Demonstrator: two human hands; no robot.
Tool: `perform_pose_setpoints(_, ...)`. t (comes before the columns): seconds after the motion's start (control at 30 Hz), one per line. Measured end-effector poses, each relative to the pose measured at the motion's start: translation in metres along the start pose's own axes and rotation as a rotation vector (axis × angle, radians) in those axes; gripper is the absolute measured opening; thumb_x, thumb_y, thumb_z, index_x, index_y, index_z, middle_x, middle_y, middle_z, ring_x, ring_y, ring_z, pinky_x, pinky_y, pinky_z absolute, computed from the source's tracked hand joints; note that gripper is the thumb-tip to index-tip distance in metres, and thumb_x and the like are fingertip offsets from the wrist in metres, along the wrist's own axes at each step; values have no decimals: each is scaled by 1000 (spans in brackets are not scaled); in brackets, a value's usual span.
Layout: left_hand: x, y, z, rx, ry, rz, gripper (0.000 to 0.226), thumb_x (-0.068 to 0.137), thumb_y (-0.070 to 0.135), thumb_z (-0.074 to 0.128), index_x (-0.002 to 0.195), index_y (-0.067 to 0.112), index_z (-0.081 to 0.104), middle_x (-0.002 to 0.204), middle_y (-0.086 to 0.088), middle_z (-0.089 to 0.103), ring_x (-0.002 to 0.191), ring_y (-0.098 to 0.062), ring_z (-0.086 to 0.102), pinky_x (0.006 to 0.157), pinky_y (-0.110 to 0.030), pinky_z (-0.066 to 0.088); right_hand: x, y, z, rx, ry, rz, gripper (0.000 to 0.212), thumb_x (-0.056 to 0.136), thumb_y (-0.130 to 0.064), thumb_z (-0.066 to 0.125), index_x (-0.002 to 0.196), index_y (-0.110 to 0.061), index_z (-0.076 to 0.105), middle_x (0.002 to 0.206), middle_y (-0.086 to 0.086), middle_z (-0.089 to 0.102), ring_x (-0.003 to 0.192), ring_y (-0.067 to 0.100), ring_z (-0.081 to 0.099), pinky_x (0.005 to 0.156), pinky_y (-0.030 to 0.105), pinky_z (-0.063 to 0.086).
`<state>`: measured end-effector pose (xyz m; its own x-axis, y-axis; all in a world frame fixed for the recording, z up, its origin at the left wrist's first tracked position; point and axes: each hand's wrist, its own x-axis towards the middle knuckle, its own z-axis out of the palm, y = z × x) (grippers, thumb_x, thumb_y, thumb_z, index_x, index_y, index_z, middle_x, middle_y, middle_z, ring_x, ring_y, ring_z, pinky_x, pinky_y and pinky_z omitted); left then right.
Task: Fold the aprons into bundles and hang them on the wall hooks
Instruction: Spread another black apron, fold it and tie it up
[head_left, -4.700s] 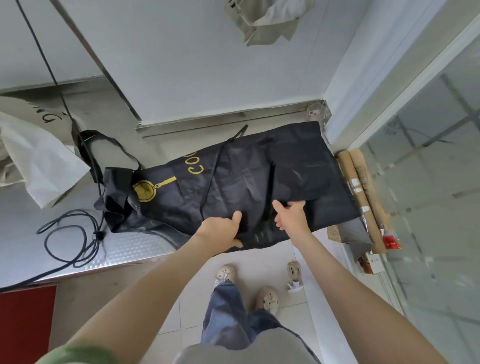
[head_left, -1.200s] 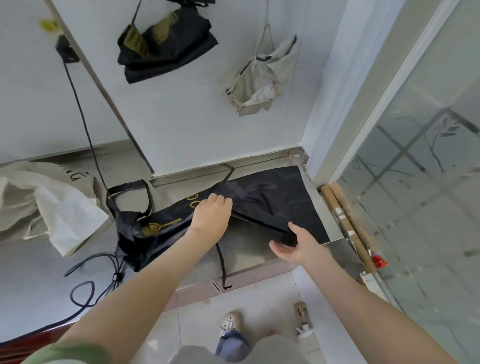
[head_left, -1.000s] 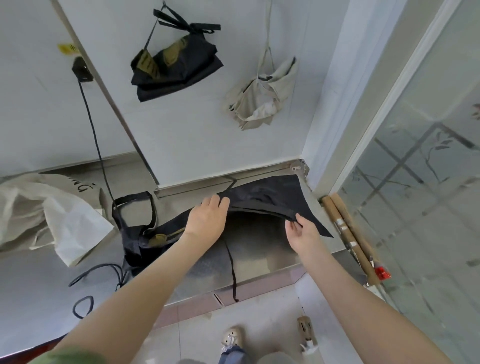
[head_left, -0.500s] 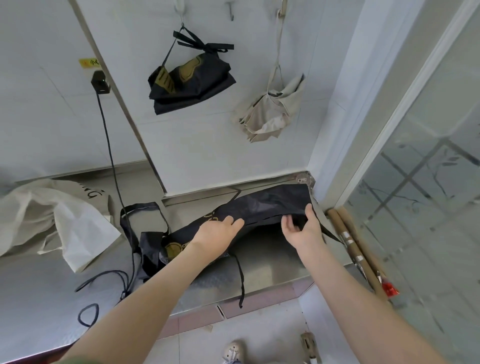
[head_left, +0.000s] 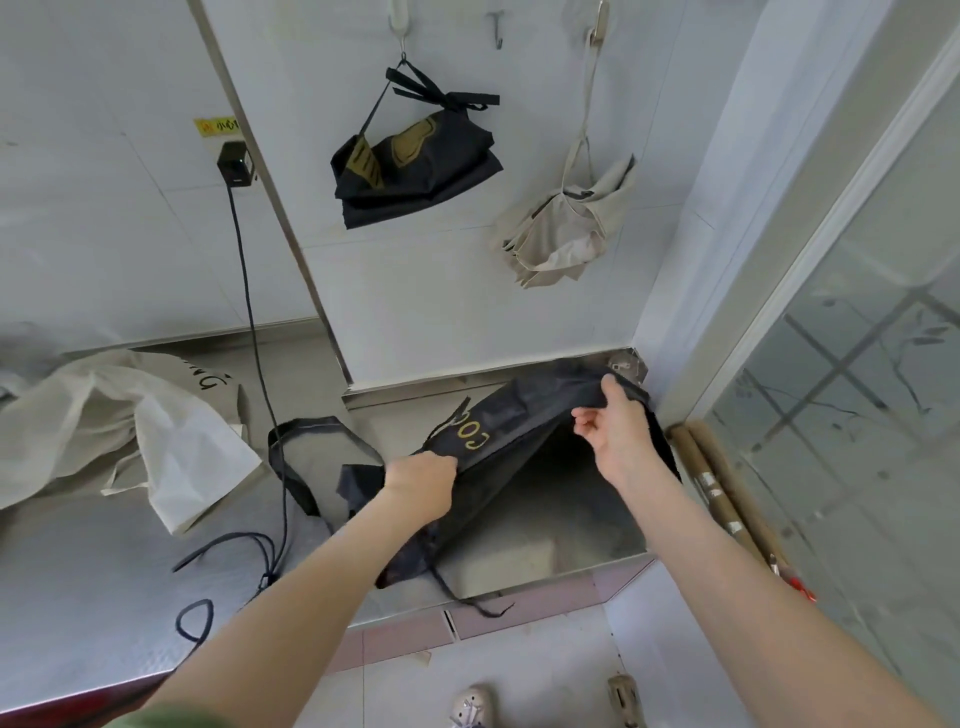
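A black apron (head_left: 524, 415) with yellow lettering is lifted off the steel counter (head_left: 104, 566), folded lengthwise into a long strip. My left hand (head_left: 423, 480) grips its near end and my right hand (head_left: 613, 426) pinches the fold near the far right end. Its neck loop (head_left: 306, 441) and ties trail over the counter and its edge. On the wall, a black apron bundle (head_left: 415, 166) hangs from the left hook (head_left: 399, 26). A beige apron bundle (head_left: 566, 223) hangs from the right hook (head_left: 598, 26). The middle hook (head_left: 496, 28) holds nothing.
A beige apron (head_left: 119, 421) lies crumpled on the counter at the left. A black cable (head_left: 249, 322) runs from a wall plug down to the counter. Cardboard tubes (head_left: 727, 493) lean beside the glass partition (head_left: 857, 415) on the right.
The apron went from lying spread on the counter to a narrow folded strip. Both hands have raised it off the surface, and my view has tilted up to show the hooks.
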<state>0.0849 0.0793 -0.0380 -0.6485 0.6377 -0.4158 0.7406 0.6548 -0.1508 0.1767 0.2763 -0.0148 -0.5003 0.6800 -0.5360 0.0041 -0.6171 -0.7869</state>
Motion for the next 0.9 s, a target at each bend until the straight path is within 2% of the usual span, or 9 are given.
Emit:
perform_pose_setpoints(0.1, 4, -25, -14, -144, 26, -42, 28, 97, 14, 41, 119, 16, 56, 119, -8, 61, 109, -29, 58, 83, -35, 46, 0, -26, 3, -159, 91, -188, 32, 101, -35, 43, 97, -7, 59, 66, 7, 63, 57, 16, 55, 62, 25, 46)
perform_pose_setpoints(0.23, 9, -46, -35, -842, -60, 71, 31, 87, -3, 39, 98, 15, 62, 94, -8, 70, 93, -20, 67, 75, -30, 48, 0, -51, 8, -235, 83, -342, 35, 101, -31, 40, 89, -4, 59, 68, 8, 64, 60, 17, 55, 66, 25, 46)
perform_pose_setpoints(0.3, 7, -42, -46, -1216, -76, 38, 35, 84, -9, 36, 98, 9, 62, 82, -19, 66, 65, -17, 67, 62, -26, 52, -3, -55, 11, -245, 79, -369, 37, 100, -30, 41, 76, -9, 57, 69, 7, 64, 66, 17, 55, 77, 30, 46)
perform_pose_setpoints(0.43, 5, -32, -60, -1715, -99, 25, 30, 84, -5, 36, 106, 3, 54, 54, -7, 36, 35, -11, 23, 36, -19, 21, -11, -59, 13, -239, 78, -380, 35, 100, -34, 41, 75, -14, 56, 73, 4, 66, 91, 22, 59, 94, 33, 44)
perform_pose_setpoints(0.53, 7, -29, -58, -1660, -132, 25, 55, 73, 1, 49, 126, 13, 41, 57, 1, 34, 38, -8, 21, 36, -19, 16, -14, -61, 12, -234, 46, -371, 29, 100, -35, 39, 83, -18, 55, 81, 6, 68, 98, 21, 57, 92, 31, 39)
perform_pose_setpoints(0.6, 8, -26, -53, -1498, -65, 0, 76, 80, 4, 60, 140, 31, 21, 82, -4, 48, 51, -11, 42, 42, -20, 32, -17, -62, 11, -232, 23, -381, 28, 101, -35, 39, 84, -18, 55, 81, 6, 69, 90, 15, 56, 84, 26, 36)
perform_pose_setpoints(0.67, 10, -23, -49, -1385, 44, 46, 92, 81, 15, 72, 145, 40, 10, 123, 1, 43, 92, -19, 58, 75, -26, 48, -18, -62, 11, -227, 1, -402, 29, 100, -31, 42, 84, -13, 58, 74, 3, 69, 81, 13, 59, 76, 24, 40)
perform_pose_setpoints(0.77, 15, -19, -46, -1190, 111, 144, 72, 79, 35, 76, 139, 41, 37, 124, 13, 51, 112, -19, 55, 96, -29, 42, -20, -64, 9, -239, -13, -415, 26, 99, -28, 46, 89, -10, 64, 88, 5, 69, 88, 21, 64, 80, 31, 47)
perform_pose_setpoints(0.9, 15, -9, -53, -1060, 161, 146, 25, 79, 37, 73, 99, 31, 62, 96, 4, 66, 86, -12, 59, 78, -24, 44, -20, -66, 4, -250, -14, -418, 26, 98, -28, 48, 92, -12, 67, 104, 11, 70, 101, 27, 64, 94, 37, 47)
